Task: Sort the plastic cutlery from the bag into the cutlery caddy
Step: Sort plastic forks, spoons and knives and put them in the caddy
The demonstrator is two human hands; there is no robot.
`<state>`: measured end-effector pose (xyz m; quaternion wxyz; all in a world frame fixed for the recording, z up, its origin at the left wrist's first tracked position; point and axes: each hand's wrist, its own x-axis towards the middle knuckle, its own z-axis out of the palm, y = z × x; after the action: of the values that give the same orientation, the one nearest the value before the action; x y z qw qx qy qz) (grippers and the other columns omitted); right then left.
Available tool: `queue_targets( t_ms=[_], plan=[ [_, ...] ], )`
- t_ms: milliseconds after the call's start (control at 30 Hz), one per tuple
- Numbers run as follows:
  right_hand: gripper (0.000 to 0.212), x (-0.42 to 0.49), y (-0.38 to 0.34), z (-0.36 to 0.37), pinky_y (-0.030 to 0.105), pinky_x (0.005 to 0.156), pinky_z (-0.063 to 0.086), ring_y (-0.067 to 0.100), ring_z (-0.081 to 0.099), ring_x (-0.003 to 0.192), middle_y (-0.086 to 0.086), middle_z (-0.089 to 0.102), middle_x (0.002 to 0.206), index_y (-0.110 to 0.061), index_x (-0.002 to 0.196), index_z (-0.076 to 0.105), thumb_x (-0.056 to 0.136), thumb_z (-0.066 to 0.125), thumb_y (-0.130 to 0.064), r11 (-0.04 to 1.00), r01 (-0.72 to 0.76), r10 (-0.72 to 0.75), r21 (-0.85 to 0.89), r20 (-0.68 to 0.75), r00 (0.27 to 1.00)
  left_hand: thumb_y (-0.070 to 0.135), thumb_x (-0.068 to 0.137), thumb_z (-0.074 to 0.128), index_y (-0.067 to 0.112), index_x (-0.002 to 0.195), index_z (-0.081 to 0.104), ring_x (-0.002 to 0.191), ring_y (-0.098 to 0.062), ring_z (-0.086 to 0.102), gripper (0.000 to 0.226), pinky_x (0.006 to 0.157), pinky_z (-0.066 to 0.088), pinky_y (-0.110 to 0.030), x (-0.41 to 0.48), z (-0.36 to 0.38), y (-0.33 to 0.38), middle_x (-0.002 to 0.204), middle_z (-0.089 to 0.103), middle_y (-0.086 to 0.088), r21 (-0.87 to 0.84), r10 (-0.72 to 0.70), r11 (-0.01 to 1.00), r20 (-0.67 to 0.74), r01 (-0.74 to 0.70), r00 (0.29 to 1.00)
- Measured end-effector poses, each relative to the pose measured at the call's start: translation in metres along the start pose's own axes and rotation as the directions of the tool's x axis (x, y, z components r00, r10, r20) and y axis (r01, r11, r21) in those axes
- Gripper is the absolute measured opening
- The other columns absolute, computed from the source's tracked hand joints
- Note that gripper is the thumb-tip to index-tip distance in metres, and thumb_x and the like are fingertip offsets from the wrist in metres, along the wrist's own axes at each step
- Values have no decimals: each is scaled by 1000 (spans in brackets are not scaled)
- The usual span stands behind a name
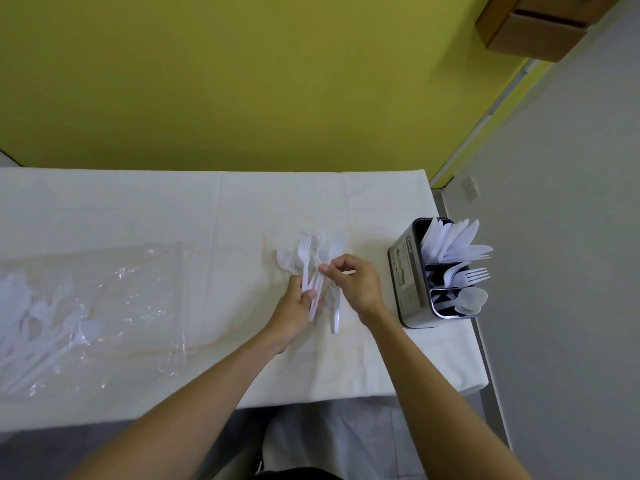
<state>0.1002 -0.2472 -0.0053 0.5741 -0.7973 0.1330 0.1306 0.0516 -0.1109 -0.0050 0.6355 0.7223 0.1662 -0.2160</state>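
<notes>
A paper label is covering the near side of the metal cutlery caddy. A short word is running along its top edge, but the print is too small and slanted to read for certain.

At the centre of the white-covered table, the left hand is gripping the handles of a small fan of white plastic forks, fingers curled round them, tines pointing to 12 o'clock. The right hand, just at 2 o'clock of the left, is pinching the handle of one of these forks between thumb and forefinger, its other fingers loosely bent. A loose spoon is lying under the fan at 11 o'clock of the left hand, and further white handles are lying on the cloth just beside both hands at 6 o'clock.

The caddy is standing at 3 o'clock of the hands, near the table edge and apart from them. Its 12 o'clock compartment is holding knives, the middle one sorted forks, the 6 o'clock one sorted spoons.

The clear plastic bag is lying flat at 9 o'clock, well apart, with more cutlery showing inside.
</notes>
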Motion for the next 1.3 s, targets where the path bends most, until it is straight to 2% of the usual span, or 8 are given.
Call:
queue_targets(
  t_ms=[167,267,567,733,800,900,1133,1300],
  plan=[
    [39,7,12,0,35,80,53,20,63,89,-7,59,83,-14,101,58,83,71,-46,966,-247,258,78,-373,891,17,102,27,15,101,37,77,-15,45,10,76,41,-30,4,-11,-8,82,43,4,11,-57,998,-127,58,990],
    [37,12,17,2,35,85,51,21,59,95,-4,59,92,-14,109,58,85,72,-39,930,-362,363,60,-297,883,17,100,25,16,94,39,76,-17,41,16,85,42,-35,6,-18,-16,85,41,2,-26,-111,994,-158,108,981],
    [12,27,8,-4,35,67,56,22,67,76,6,69,84,-19,86,54,94,60,-24,960,-269,279,75,-272,921,17,98,28,9,114,46,70,-15,35,25,76,35,-30,4,-23,-24,85,40,1,-71,-164,985,-115,157,980],
    [14,24,2,-24,28,63,41,27,59,85,8,62,93,-6,105,57,99,52,-17,929,-291,205,-228,-338,919,19,97,31,11,117,49,70,-16,36,29,73,34,-29,3,-26,-27,83,41,-1,-117,-189,977,-111,176,976],
    [19,19,5,-26,31,72,44,28,59,93,12,61,104,-4,112,53,99,52,-18,911,-278,169,-304,-340,925,34,102,27,12,126,47,88,-26,53,38,88,41,-37,1,-25,-25,97,53,-12,-112,-183,979,-101,172,978],
    [28,9,7,-17,34,74,49,26,61,91,9,60,107,-7,111,52,95,60,-29,887,-179,33,-425,-329,944,47,101,24,12,130,42,133,-39,37,49,110,33,-49,-1,-24,-25,140,40,-23,-110,-188,978,-97,177,977],
    [45,6,10,0,25,47,32,14,40,46,-1,42,49,-16,53,47,87,68,-35,837,-218,186,-502,-113,976,37,101,32,11,114,43,77,-16,43,31,83,40,-33,1,-23,-27,92,47,-3,-53,-180,983,-114,175,977],
    [18,19,7,-9,27,61,46,16,57,69,3,65,80,-12,83,61,87,69,-28,912,-261,201,-316,-210,957,30,102,36,14,103,42,73,-9,46,17,83,41,-29,-3,-20,-24,89,49,4,-79,-177,983,-150,167,973]
  ],
)
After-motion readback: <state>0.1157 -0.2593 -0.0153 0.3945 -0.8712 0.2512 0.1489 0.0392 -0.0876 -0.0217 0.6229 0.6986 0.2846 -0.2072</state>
